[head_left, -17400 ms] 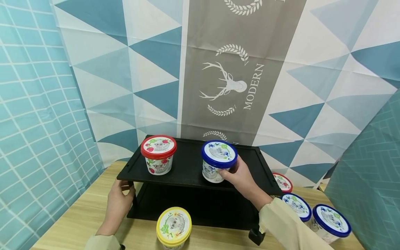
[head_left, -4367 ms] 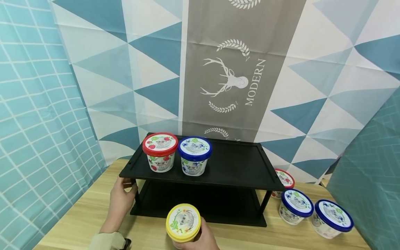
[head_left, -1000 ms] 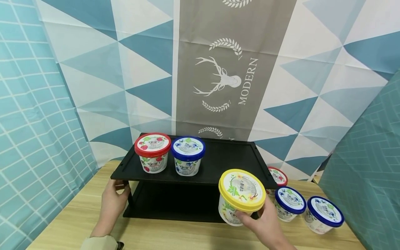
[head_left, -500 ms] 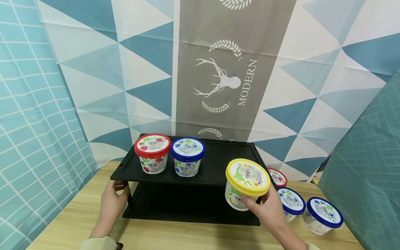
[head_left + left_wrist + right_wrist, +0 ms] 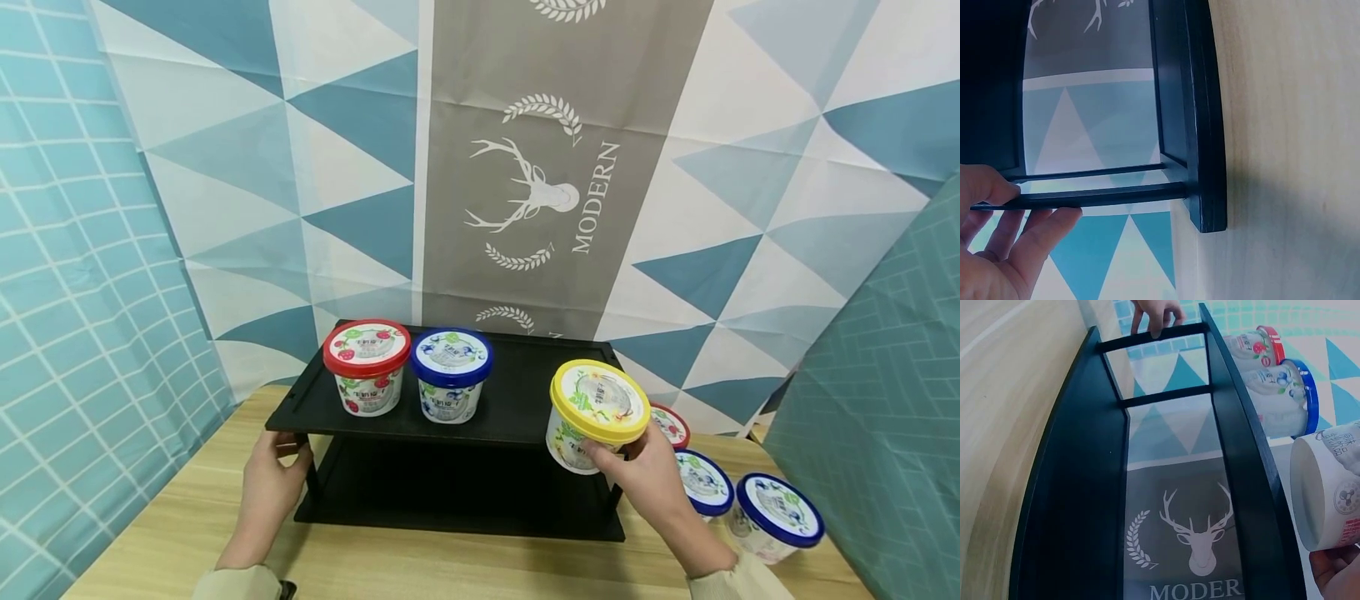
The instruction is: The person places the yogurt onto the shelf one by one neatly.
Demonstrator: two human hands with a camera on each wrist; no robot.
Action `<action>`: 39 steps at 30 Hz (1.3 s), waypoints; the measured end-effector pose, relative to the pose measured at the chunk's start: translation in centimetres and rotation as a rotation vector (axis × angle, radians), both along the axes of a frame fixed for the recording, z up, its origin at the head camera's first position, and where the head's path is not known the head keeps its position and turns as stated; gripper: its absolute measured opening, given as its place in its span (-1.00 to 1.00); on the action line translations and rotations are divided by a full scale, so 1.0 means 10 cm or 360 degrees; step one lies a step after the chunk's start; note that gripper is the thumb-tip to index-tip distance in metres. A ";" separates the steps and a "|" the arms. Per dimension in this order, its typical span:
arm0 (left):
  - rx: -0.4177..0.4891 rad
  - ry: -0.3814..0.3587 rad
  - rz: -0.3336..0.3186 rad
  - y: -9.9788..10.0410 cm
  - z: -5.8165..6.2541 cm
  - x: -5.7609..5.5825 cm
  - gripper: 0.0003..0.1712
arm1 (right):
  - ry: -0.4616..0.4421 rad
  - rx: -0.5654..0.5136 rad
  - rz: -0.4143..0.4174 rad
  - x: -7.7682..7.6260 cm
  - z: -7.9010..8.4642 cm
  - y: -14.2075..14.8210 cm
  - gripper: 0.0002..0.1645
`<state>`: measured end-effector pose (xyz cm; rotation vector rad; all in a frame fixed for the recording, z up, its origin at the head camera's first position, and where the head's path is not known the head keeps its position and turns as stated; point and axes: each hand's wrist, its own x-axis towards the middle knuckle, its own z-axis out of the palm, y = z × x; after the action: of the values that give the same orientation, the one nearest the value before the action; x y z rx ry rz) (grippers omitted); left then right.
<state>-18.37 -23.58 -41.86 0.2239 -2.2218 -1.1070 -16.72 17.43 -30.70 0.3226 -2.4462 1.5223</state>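
Note:
A black two-tier shelf [image 5: 517, 412] stands on the table. On its upper tier, towards the left, a red-lidded cup [image 5: 367, 371] and a blue-lidded cup [image 5: 452, 375] stand upright side by side. My right hand [image 5: 651, 483] grips a yellow-lidded cup [image 5: 600, 402] by its side, at the upper tier's right front edge. The right wrist view shows that cup's white base [image 5: 1310, 494] a little off the tier. With thumb and fingers, my left hand [image 5: 273, 482] holds the shelf's front left post [image 5: 1110, 196].
Right of the shelf, a red-lidded cup [image 5: 671, 425] and two blue-lidded cups, one nearer [image 5: 705, 483] and one further right [image 5: 780, 512], stand on the wooden table [image 5: 390, 567]. A patterned cloth [image 5: 360, 167] hangs behind the shelf.
Earlier my right hand placed the blue-lidded cup beside the red one. It then took the yellow-lidded cup from the table's front and raised it rightwards to the upper tier. The left hand stayed put.

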 end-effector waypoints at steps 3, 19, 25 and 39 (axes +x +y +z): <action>0.0002 -0.0010 -0.0004 0.00 0.00 0.00 -0.62 | -0.0020 -0.0032 0.0023 -0.05 0.00 0.00 -0.30; 0.0000 -0.0015 0.0016 -0.01 0.00 -0.02 -0.62 | -0.0093 -0.0085 0.0042 -0.17 0.04 0.00 -0.30; -0.0007 -0.0017 0.0016 -0.02 -0.01 -0.01 -0.63 | -0.0120 -0.0070 0.0025 -0.21 0.05 -0.01 -0.28; -0.0010 -0.0058 0.0010 -0.01 0.02 0.00 -0.62 | -0.0126 -0.0098 0.0028 -0.29 0.06 0.01 -0.29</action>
<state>-18.34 -23.64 -41.66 0.2500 -2.2545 -1.1008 -19.62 17.52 -30.09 0.2780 -2.4561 1.6436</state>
